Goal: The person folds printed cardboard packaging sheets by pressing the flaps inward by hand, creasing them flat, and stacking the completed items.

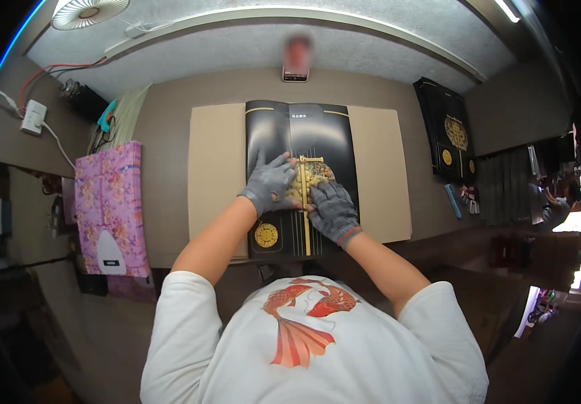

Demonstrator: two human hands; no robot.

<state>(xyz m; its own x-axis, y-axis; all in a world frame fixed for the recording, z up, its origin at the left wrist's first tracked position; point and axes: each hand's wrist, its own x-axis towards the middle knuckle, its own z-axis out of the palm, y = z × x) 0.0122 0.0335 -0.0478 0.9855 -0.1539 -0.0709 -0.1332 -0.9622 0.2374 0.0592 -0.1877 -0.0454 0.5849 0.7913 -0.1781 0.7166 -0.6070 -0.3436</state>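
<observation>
A glossy black printed sheet or flat bag, with gold lines and a round gold emblem, lies on a tan cardboard sheet in front of me. Both hands wear grey gloves. My left hand rests on the black piece left of its middle, fingers stretched and thumb apart. Fingers extended forward, my right hand lies flat on it to the right. Between them runs a gold, bar-shaped design beside a colourful gold ornament, partly covered by my fingers. Neither hand visibly grips anything.
A stack of pink floral bags lies at the left, near blue-handled scissors and a white power strip. Black bags with gold emblems lie at the right. A phone stands at the far edge of the brown table.
</observation>
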